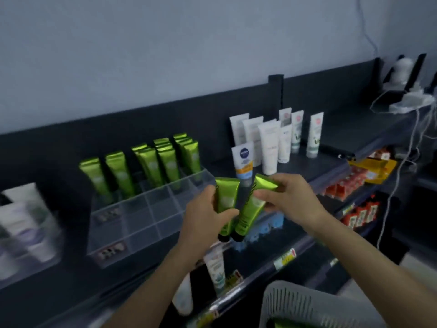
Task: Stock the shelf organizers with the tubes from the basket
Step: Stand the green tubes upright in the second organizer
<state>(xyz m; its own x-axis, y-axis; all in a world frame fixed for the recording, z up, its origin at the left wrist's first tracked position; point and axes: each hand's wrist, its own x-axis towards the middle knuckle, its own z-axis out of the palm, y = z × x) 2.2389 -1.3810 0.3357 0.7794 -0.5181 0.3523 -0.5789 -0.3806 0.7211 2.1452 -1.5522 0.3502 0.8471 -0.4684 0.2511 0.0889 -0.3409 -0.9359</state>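
Observation:
Two green tubes are held in front of the shelf, caps pointing down. My left hand grips the left tube around its middle. My right hand pinches the upper end of the right tube. Behind them stands a clear tiered organizer on the dark shelf; several green tubes stand upright in its back rows, and its front compartments hold none. A grey slatted basket sits at the bottom right, with a bit of green showing inside.
White tubes stand loose on the shelf to the right of the organizer. Another organizer with white tubes is at far left. Lower shelves hold red packets and more tubes. Cables and a white device lie at far right.

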